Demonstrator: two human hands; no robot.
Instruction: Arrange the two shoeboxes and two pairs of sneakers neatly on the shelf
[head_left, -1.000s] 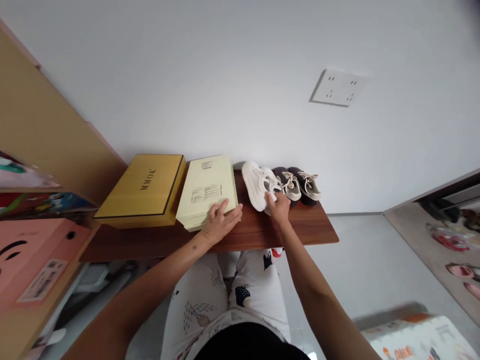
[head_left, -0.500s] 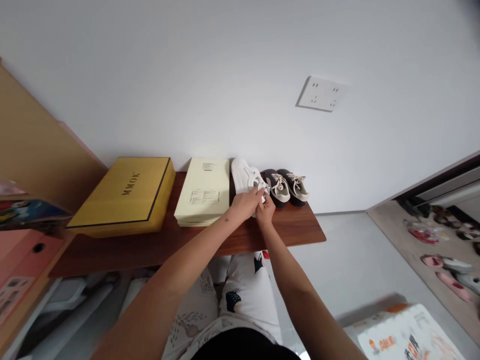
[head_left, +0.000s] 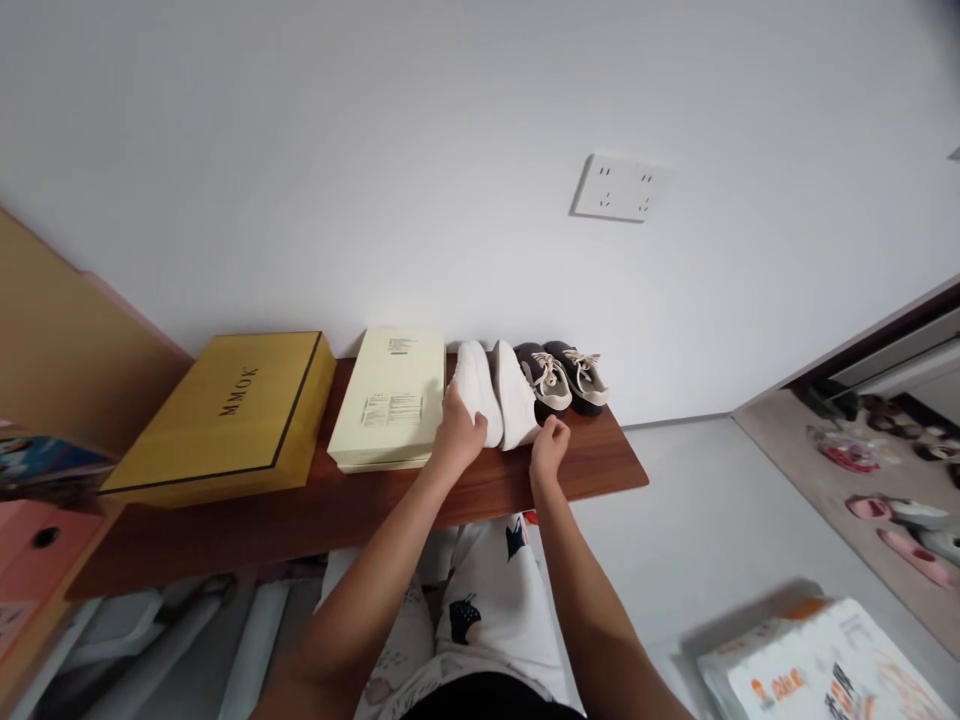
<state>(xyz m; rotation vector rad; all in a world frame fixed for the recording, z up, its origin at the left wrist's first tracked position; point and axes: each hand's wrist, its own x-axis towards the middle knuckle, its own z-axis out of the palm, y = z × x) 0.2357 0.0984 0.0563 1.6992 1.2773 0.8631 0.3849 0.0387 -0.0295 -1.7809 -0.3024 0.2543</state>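
Two white shoes stand side by side on the dark wooden shelf, tipped so that their smooth sides show. My left hand grips the left white shoe, with the thumb across its near part and the other fingers mostly hidden along its left side. Close by the near end of the right white shoe is my right hand, its fingers curled closed. What those fingers hold, if anything, is hidden. A pair of dark shoes with beige laces sits just beyond my right hand.
Left of the white shoes lies a pale yellow box, and further left a larger yellow box. A wall socket is above the shelf. A printed white package and pink shoes are on the floor at right.
My hands have come apart, the left moving left onto a white shoe and the right slightly rightward. The white shoes have turned from laces showing to smooth sides showing.
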